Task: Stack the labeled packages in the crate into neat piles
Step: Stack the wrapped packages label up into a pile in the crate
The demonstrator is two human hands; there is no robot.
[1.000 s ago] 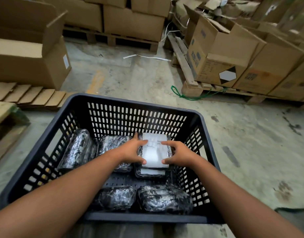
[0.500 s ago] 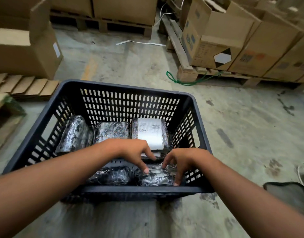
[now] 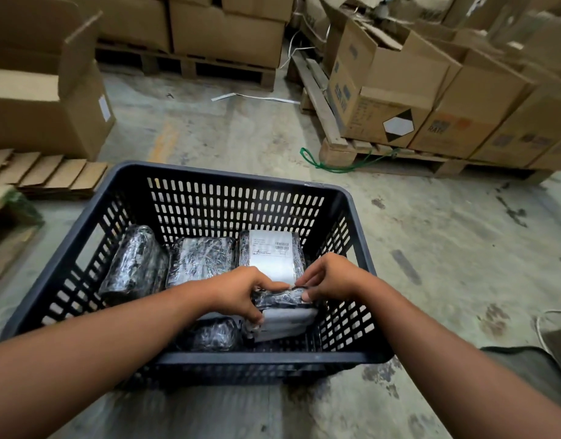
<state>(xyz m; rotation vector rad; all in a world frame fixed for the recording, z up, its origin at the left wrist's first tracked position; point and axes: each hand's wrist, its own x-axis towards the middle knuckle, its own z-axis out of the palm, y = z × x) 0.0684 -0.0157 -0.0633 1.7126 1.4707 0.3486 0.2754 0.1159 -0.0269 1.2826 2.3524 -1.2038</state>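
Fingers of the left hand point(image 3: 238, 293) and right hand point(image 3: 331, 277) are curled closed around a wrapped package point(image 3: 283, 315), tilted up in the near right corner of the dark crate point(image 3: 209, 177). Behind it lies a labeled package point(image 3: 274, 251); three more wrapped packages lie to the left. The crate stands on the concrete floor point(image 3: 431, 248).
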